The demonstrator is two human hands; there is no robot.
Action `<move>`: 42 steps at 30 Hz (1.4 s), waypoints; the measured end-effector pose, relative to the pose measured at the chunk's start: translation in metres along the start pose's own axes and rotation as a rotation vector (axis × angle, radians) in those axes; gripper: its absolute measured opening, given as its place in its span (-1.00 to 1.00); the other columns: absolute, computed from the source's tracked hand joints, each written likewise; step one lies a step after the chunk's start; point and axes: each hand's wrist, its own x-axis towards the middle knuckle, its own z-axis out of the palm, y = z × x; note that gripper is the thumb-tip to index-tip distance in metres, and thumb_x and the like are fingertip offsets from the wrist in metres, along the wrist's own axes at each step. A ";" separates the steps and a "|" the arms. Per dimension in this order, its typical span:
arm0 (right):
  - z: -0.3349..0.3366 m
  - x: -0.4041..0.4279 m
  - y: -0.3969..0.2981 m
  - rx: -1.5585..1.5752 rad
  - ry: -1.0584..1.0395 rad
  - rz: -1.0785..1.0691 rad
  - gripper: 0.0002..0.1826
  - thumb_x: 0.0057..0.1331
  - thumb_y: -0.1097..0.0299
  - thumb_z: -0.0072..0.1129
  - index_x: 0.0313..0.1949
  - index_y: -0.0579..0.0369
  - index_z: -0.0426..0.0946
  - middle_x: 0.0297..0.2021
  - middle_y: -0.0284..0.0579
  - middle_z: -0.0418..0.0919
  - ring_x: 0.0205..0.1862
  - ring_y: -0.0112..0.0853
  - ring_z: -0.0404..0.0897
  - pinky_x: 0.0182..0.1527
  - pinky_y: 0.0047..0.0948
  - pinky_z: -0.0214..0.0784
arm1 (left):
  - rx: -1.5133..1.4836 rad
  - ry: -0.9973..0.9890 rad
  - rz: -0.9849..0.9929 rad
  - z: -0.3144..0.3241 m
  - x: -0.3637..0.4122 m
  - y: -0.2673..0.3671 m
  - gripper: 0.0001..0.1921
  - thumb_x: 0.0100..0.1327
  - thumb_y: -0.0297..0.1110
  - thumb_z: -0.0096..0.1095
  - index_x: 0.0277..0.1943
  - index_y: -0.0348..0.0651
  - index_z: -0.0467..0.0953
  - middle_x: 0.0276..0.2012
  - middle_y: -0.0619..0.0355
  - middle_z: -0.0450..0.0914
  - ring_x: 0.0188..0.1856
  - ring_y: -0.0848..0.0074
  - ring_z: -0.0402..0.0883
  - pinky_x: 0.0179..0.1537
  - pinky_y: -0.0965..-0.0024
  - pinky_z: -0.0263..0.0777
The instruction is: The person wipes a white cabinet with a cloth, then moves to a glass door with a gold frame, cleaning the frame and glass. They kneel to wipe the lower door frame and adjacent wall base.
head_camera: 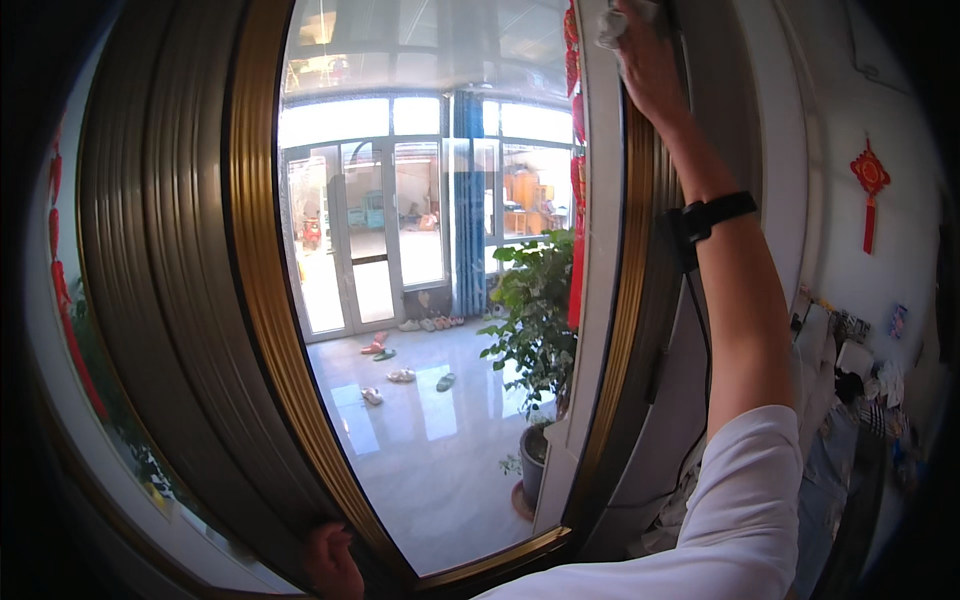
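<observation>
My right hand (646, 67) is raised high at the upper right edge of a glass pane (390, 480). It grips a crumpled whitish cloth (612, 28), partly cut off by the top of the view. A black band with a small device (709, 217) is strapped around my right forearm, and a dark cable hangs from it. Low at the left, my left hand (334, 562) is by the dark ribbed frame (180, 247), its fingers curled and dim. Whether it touches the frame I cannot tell. Gold-coloured moulding (259, 187) borders the pane.
Beyond the glass, a potted plant (532, 300), a blue curtain (469, 217) and scattered slippers (401, 375) stand or lie on a shiny tiled floor (420, 457). A red knot ornament (870, 176) hangs on the right wall, above piled fabric items (825, 420).
</observation>
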 end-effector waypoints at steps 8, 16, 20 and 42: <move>0.047 0.093 0.036 -0.585 0.009 0.201 -0.61 0.46 0.25 -0.17 0.13 0.18 0.43 0.16 0.21 0.46 0.21 0.03 0.45 0.27 0.02 0.26 | 0.045 0.046 -0.034 0.002 0.004 0.012 -0.82 0.33 -0.45 0.05 -0.15 -0.15 0.63 -0.36 0.02 0.68 -0.31 0.20 0.68 -0.25 0.21 0.53; 0.115 0.189 -0.117 0.223 0.094 -0.332 -0.67 0.43 0.36 -0.10 0.06 0.32 0.45 0.11 0.26 0.47 0.23 0.06 0.40 0.31 -0.08 0.21 | 0.072 0.083 -0.035 0.005 0.003 0.020 -0.82 0.33 -0.43 0.05 -0.15 -0.16 0.63 -0.35 -0.02 0.67 -0.31 0.16 0.67 -0.22 0.20 0.53; 0.097 0.170 -0.053 -0.108 0.065 -0.339 -0.67 0.42 0.34 -0.17 0.07 -0.12 0.53 0.17 -0.04 0.48 0.37 -0.10 0.28 0.29 -0.09 0.21 | 0.028 0.077 -0.029 0.002 0.005 0.023 -0.81 0.34 -0.42 0.04 -0.13 -0.15 0.62 -0.36 -0.02 0.67 -0.32 0.15 0.68 -0.25 0.19 0.53; 0.138 0.312 -0.165 0.047 -0.058 0.052 -0.67 0.42 0.32 -0.05 -0.19 0.40 0.57 -0.14 0.40 0.61 -0.02 0.08 0.61 -0.02 0.00 0.45 | -0.200 -0.183 0.008 -0.025 0.016 0.016 -0.82 0.42 -0.35 0.10 -0.05 -0.21 0.57 -0.24 -0.11 0.65 -0.19 0.02 0.65 -0.16 0.13 0.51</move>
